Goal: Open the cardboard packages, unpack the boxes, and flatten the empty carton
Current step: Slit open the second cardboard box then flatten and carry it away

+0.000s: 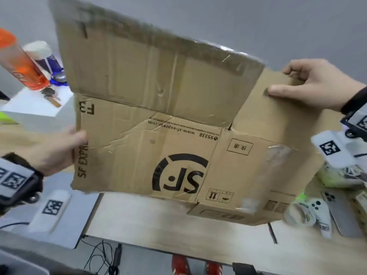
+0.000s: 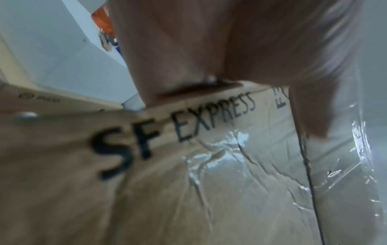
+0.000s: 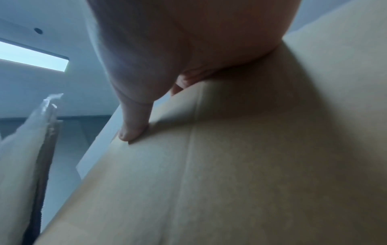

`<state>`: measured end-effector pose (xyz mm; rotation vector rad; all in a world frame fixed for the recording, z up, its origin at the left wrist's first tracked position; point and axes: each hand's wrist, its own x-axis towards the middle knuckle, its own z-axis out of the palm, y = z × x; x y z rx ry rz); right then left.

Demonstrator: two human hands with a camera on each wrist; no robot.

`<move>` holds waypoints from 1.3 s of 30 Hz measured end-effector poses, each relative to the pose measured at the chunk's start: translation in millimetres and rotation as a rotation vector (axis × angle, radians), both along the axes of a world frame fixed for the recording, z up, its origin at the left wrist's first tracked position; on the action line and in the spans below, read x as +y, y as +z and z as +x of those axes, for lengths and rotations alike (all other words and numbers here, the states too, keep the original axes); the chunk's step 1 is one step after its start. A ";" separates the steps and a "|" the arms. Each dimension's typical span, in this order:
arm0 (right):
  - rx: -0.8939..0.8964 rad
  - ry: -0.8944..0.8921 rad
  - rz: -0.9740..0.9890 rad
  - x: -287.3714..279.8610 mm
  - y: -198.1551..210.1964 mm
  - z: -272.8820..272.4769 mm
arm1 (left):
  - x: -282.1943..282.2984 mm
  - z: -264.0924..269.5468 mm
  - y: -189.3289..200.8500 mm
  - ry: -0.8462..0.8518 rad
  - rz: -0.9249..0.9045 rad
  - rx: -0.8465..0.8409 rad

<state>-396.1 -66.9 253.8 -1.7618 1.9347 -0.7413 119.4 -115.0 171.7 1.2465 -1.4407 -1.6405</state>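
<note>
A brown SF Express carton (image 1: 158, 135), collapsed nearly flat, is held up in the air in front of me, its logo upside down in the head view. One long flap (image 1: 149, 66) stands up at the top. My left hand (image 1: 57, 149) grips the carton's left edge, thumb on the printed face (image 2: 188, 132). My right hand (image 1: 309, 86) pinches the upper right flap, thumb on the near side and fingers curled over its edge (image 3: 134, 131). Clear tape remnants (image 2: 220, 157) cling to the cardboard.
Below is a light wooden table (image 1: 178, 225). At the right lie a white game controller (image 1: 309, 211), a phone (image 1: 341, 211) and packaging. At the left stand an orange bottle (image 1: 21, 62) and a cup (image 1: 43, 54) on a white surface. Cables hang under the table.
</note>
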 end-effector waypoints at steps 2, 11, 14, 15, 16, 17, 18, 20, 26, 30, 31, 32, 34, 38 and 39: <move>0.056 -0.024 0.046 -3.0 -13.1 2.6 | 5.2 -15.7 -4.6 0.032 0.034 -0.068; 0.107 -0.341 -0.108 27.9 -113.8 -12.1 | 19.8 16.3 -29.9 0.227 0.108 -0.048; -0.483 -0.444 0.199 62.4 -171.5 -9.6 | 37.4 34.9 -32.1 0.262 0.130 -0.033; -0.687 -0.390 0.324 72.1 -182.3 0.1 | 45.2 38.9 -33.5 0.272 0.142 -0.051; -0.867 -0.318 0.416 80.4 -186.8 13.6 | 53.6 41.9 -34.0 0.280 0.153 -0.064; -0.978 -0.262 0.468 83.3 -191.7 24.5 | 63.2 48.2 -35.3 0.301 0.166 -0.074; -1.051 -0.218 0.488 85.5 -196.3 35.5 | 74.7 55.6 -36.8 0.337 0.179 -0.091; -1.098 -0.206 0.481 80.8 -202.2 51.6 | 97.8 73.5 -38.9 0.406 0.198 -0.129; -1.010 0.012 0.550 43.6 -197.0 139.1 | 214.0 141.9 -45.5 0.689 0.255 -0.219; -0.958 0.295 0.611 25.9 -192.7 227.0 | 329.7 175.9 -46.0 0.951 0.275 -0.242; -0.926 0.382 0.631 26.7 -193.9 253.2 | 364.0 181.0 -46.5 1.036 0.273 -0.242; -0.894 0.461 0.654 30.0 -193.6 277.4 | 394.3 183.5 -47.8 1.110 0.266 -0.242; -0.845 0.590 0.677 37.9 -195.2 320.6 | 452.4 184.7 -52.2 1.239 0.281 -0.235; -0.739 0.862 0.744 81.3 -197.1 429.4 | 588.5 179.2 -65.4 1.542 0.344 -0.246; -0.705 0.921 0.742 94.2 -197.7 452.1 | 615.9 176.8 -72.2 1.599 0.367 -0.252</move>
